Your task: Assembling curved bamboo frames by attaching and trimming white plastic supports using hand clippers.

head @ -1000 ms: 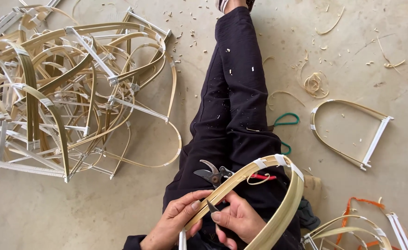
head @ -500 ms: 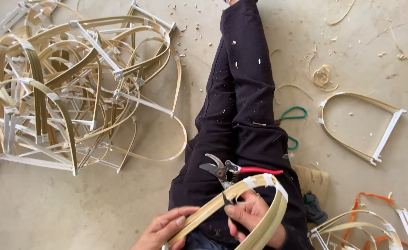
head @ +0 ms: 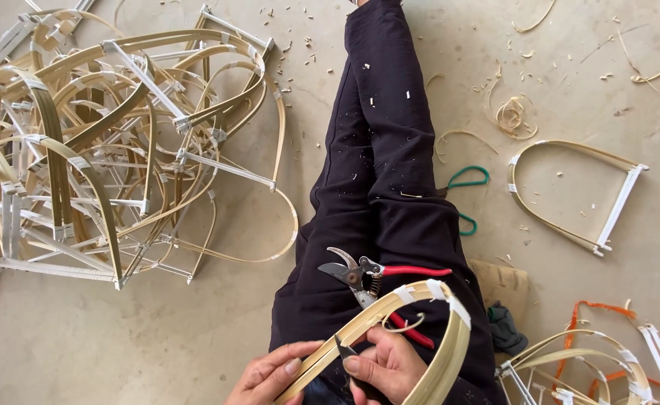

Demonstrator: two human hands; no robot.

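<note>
I sit on the floor with my dark-trousered legs [head: 378,165] stretched out. A curved bamboo strip frame [head: 412,330] with white tape bands lies across my lap. My left hand [head: 270,375] grips its lower left end. My right hand [head: 386,367] holds the same strip a little further along, with a small dark blade between the fingers. Red-handled pruning shears [head: 375,281] rest open on my thigh, just beyond the frame.
A big heap of finished bamboo frames [head: 112,150] fills the floor at left. One single frame [head: 577,191] lies at right, more frames [head: 592,367] at bottom right. A coil of shavings [head: 513,116], a green loop [head: 468,180] and scraps litter the concrete.
The view has shifted slightly, and my hands have moved along the frame's left end. The shears stay on my thigh.
</note>
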